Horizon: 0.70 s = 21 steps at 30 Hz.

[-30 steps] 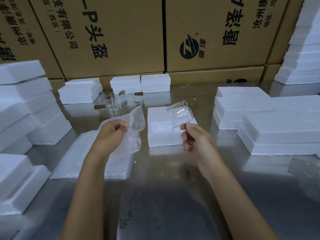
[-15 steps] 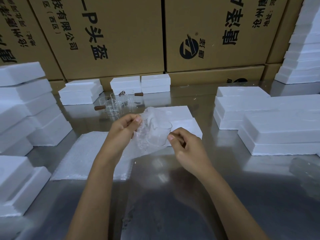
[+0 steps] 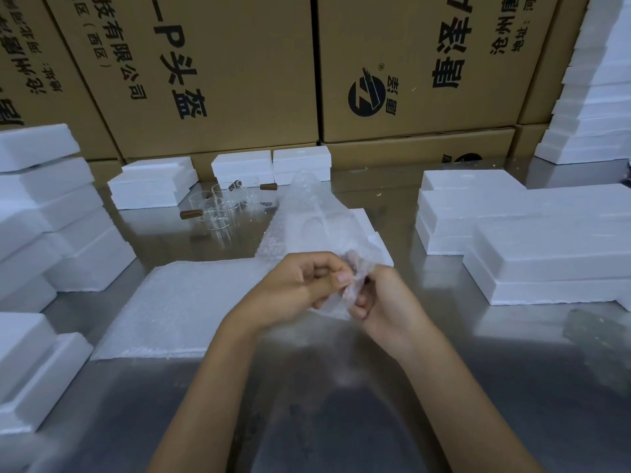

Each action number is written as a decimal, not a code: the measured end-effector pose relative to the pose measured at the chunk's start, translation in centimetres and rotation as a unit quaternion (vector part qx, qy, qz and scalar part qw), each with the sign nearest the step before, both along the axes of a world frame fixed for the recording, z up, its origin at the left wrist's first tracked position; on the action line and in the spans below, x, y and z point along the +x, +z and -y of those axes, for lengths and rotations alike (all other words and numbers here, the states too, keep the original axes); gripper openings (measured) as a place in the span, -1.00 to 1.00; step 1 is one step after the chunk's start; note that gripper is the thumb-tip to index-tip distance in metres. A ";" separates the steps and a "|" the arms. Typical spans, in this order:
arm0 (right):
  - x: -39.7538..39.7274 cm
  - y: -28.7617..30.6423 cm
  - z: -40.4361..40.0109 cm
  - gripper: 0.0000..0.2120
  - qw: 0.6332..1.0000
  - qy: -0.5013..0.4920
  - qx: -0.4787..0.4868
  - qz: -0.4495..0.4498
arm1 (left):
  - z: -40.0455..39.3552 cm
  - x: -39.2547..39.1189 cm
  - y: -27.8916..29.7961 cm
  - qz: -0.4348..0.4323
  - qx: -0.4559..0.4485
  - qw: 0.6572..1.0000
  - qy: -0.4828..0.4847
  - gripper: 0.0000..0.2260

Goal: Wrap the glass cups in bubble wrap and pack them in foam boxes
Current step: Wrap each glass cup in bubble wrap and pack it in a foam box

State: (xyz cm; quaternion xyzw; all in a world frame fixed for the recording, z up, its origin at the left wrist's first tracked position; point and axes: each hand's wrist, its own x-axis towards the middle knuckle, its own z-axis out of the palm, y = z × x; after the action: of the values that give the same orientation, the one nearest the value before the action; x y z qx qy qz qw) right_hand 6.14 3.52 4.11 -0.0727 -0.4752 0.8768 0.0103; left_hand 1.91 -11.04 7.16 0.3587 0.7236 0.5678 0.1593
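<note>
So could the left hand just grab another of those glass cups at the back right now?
Probably not straight away: the path to the glass cups looks free, but the left hand, like the right hand, is gripping the bubble wrap and would have to let go first.

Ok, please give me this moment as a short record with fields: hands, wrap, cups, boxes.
left hand: grips the bubble wrap sheet
right hand: grips the same sheet
bubble wrap sheet: bunched between the hands, its free end standing up
bubble wrap stack: flat on the metal table
unwrapped glass cups: clustered at the back
foam boxes: stacked on both sides
</note>
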 end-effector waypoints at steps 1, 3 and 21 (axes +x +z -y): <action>0.1 0.1 -0.1 -0.78 0.999 0.028 -0.030 -0.008 | -0.3 0.2 -0.1 0.013 0.000 1.000 -0.017 -0.89; 0.3 0.3 -0.2 -0.69 0.996 0.076 -0.040 -0.031 | -0.3 0.3 -0.2 0.038 0.001 0.998 -0.051 -0.88; 1.1 0.7 -0.3 -0.81 0.990 0.080 -0.111 -0.037 | 1.2 -2.0 -0.5 -0.039 0.079 0.952 0.293 -0.81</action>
State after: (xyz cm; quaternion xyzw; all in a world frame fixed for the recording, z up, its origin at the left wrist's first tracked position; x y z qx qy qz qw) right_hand 7.24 3.85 4.86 -0.0026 -0.3783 0.9243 -0.0500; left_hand -0.10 -12.25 6.63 0.1637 0.7554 0.6305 -0.0712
